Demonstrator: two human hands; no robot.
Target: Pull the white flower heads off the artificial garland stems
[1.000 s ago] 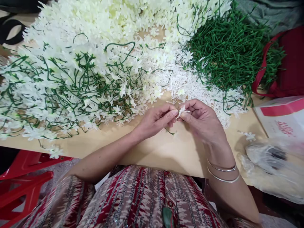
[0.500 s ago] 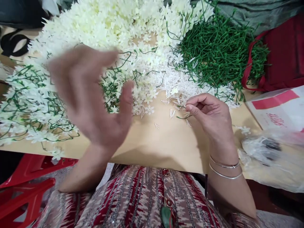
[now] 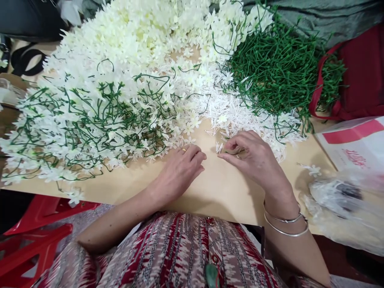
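My left hand (image 3: 183,170) rests low over the table in front of the flower heap, its fingers curled together. Whatever it may hold is hidden. To the right, my right hand (image 3: 252,160) has thumb and forefinger brought together in a pinch; I cannot make out what is between the tips. Small white stamens (image 3: 219,147) lie right by those fingertips. Beyond that hand spreads a pile of white stamens (image 3: 228,114). Left of it are white artificial flowers with green stems (image 3: 105,116) attached.
Loose white blossoms (image 3: 135,28) are heaped at the back. A mound of bare green stems (image 3: 279,68) lies at back right, beside a red bag (image 3: 363,76). A printed paper bag (image 3: 357,144) and clear plastic bag (image 3: 339,196) are at right. Red stools (image 3: 39,240) stand below left.
My left hand has come down from its raised, blurred, open pose over the flowers and closed near the right hand. My right hand, which pinched a green stem, has shifted slightly left and down.
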